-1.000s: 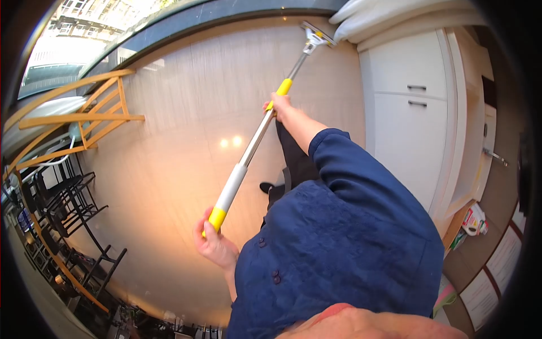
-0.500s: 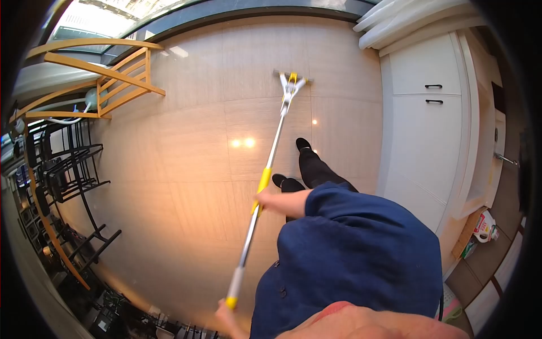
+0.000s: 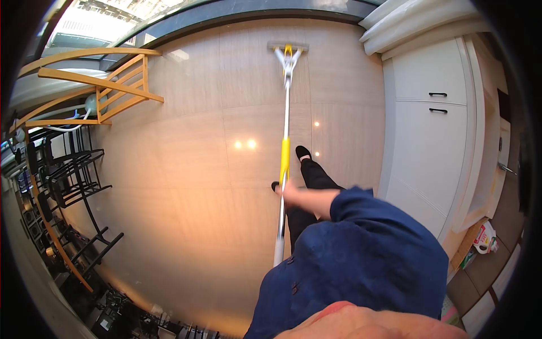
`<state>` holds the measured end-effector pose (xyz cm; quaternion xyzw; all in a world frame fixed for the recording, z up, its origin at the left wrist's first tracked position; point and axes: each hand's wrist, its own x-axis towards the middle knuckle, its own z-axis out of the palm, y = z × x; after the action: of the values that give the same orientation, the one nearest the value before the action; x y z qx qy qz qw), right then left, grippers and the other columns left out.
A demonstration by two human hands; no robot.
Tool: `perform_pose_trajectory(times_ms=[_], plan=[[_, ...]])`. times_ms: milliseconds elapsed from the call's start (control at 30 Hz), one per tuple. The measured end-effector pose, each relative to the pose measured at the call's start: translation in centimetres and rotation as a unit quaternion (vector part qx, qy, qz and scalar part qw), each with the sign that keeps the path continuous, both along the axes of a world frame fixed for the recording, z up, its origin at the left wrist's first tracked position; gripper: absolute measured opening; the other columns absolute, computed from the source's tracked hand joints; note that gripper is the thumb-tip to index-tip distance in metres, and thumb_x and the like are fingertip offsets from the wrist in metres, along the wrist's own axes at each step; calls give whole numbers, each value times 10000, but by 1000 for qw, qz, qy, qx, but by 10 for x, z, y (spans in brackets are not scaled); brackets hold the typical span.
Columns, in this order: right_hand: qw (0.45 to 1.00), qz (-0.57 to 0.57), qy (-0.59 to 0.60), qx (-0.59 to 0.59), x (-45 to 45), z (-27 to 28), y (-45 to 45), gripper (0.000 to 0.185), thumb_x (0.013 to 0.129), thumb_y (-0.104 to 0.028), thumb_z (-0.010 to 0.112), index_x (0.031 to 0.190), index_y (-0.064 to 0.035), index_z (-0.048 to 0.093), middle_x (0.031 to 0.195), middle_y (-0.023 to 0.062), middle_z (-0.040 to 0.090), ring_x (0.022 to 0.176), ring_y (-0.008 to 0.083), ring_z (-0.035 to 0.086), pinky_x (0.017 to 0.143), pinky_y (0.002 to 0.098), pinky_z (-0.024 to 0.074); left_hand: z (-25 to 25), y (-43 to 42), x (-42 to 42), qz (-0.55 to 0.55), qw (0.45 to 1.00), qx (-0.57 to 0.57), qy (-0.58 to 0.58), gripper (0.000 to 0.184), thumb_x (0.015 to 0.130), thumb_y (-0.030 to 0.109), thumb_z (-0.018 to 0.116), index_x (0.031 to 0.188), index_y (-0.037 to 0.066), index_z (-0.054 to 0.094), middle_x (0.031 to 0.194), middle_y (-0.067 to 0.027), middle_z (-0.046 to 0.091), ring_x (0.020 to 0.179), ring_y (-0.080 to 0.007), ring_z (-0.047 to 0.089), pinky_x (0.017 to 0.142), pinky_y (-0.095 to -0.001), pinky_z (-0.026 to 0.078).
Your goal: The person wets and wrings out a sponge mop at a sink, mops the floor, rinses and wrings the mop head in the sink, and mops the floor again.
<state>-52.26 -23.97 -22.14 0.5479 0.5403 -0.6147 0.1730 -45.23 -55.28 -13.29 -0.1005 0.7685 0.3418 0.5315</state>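
A sponge mop (image 3: 285, 152) with a white pole and a yellow sleeve reaches across the floor. Its wide, flat grey head (image 3: 289, 45) lies on the tiles near the dark window sill. My right hand (image 3: 288, 194), slightly blurred, is closed around the pole at the lower end of the yellow sleeve. The near end of the pole passes behind my dark blue shirt (image 3: 361, 254). My left hand is out of sight there. My black shoe (image 3: 303, 152) stands just right of the pole.
Light floor tiles (image 3: 186, 130) spread around me. A wooden chair frame (image 3: 124, 85) and black metal racks (image 3: 73, 181) stand on the left. White cabinets (image 3: 423, 141) line the right, with a white curtain (image 3: 418, 25) above. A white bottle (image 3: 484, 237) sits at lower right.
The mop head has slid away toward the window sill, and the pole has swung more upright in view. My right hand moved right with it. My left hand has gone out of view.
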Motion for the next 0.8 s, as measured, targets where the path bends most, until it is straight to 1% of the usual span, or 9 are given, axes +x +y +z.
perform_pose_trajectory(times_ms=[133,233,267,400,500,567,600,733,800], plan=[[987,62,-90,-120,9,68,-28,473,680,-144,542,1034,26,278,815,177,500,542,239,561,360,341,452,41,19,-1,106,989,-98,-42,292,780,296,503,788,5,535,638,-56,534,597,-141,506,591,-278,406],[993,96,62,37,-13,-19,2,457,693,-178,550,1021,22,301,712,173,515,591,260,551,476,359,456,86,36,1,196,964,-164,-73,300,770,289,516,690,1,531,567,-36,506,500,-119,475,519,-264,392],[981,-10,97,166,-40,-13,35,456,700,-180,547,1029,15,298,645,159,513,614,278,538,539,364,447,95,91,-35,21,1000,6,13,299,769,293,520,684,6,523,561,-23,501,491,-107,472,482,-249,390],[991,-61,120,16,-117,-2,153,287,727,-192,510,891,-20,349,620,143,514,449,219,531,359,349,444,129,254,-111,135,984,105,-39,276,792,279,485,636,54,455,482,-5,428,396,-82,405,360,-222,315],[1000,25,8,10,-111,-4,105,239,727,-195,507,797,15,417,582,143,502,451,225,535,360,351,452,130,179,-96,98,995,20,-11,269,791,286,484,647,60,460,497,-3,438,403,-67,404,360,-211,311],[990,93,92,49,-48,-26,-8,280,728,-205,508,869,23,425,653,146,506,513,229,530,395,341,455,120,58,-37,20,997,-16,66,281,783,288,488,650,40,476,507,-11,446,454,-91,413,424,-248,338],[982,142,8,-124,-28,20,-42,289,720,-185,530,883,26,417,649,135,501,532,227,527,419,338,458,114,-33,8,-8,997,-59,42,300,779,300,495,650,30,478,495,-15,440,479,-105,417,452,-269,341],[870,112,-117,-466,11,102,-145,221,705,-168,549,828,-4,466,620,118,518,432,190,514,356,312,442,117,-35,-4,3,997,-73,34,303,777,304,497,644,33,475,495,-16,440,471,-104,421,439,-265,340],[905,129,-89,-396,-5,86,-153,180,703,-159,547,778,-8,485,637,123,528,445,191,522,383,315,451,121,-32,-21,5,997,-76,30,305,776,307,499,641,35,473,495,-17,441,466,-103,424,431,-262,339]])
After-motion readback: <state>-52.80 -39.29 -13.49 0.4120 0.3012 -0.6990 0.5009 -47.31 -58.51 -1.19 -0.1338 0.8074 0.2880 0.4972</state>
